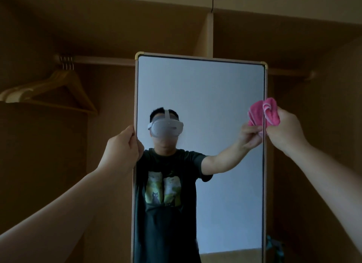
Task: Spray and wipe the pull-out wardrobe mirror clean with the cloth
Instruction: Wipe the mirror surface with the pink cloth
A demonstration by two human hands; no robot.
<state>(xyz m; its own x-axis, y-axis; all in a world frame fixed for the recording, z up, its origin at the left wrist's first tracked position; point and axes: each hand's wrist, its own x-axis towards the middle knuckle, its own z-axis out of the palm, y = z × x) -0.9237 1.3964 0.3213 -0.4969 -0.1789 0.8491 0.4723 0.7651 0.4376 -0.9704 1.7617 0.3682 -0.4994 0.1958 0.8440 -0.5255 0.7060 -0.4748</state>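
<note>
Views: one, the head camera.
Position: it sat on the person's head, in front of the mirror.
Facing: it looked forward, square onto the glass; its headset showed reflected left of centre.
Nearness: close; the mirror's foot was cut off below.
Surround: the wardrobe interior filled both sides.

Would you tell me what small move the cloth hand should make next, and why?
Probably slide the right hand leftward onto the mirror: it holds the pink cloth at the right edge, while the left hand grips the left edge.
</note>
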